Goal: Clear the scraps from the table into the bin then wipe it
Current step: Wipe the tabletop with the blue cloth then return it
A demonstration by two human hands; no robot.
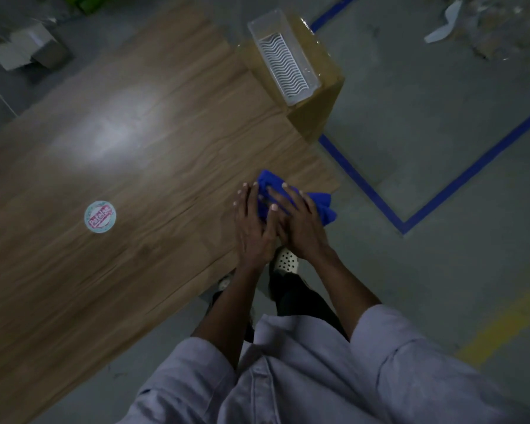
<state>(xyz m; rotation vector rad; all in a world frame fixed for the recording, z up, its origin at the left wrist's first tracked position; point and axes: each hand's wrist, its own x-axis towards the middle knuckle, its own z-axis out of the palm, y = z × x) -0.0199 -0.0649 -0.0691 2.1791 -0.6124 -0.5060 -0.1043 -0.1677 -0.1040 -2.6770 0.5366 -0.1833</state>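
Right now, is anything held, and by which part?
Nothing gripped: right hand presses flat on the middle of the blue cloth; left hand touches its left edge.

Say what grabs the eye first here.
The bright blue cloth at the right edge of the wooden table, with the right hand spread flat on it and the left hand flat alongside. Next, a round red-and-white sticker on the wood to the left, and a clear plastic tray on a cardboard box at the far corner.

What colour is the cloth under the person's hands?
Bright blue, plain with no pattern; the cloth shows best in the head view.
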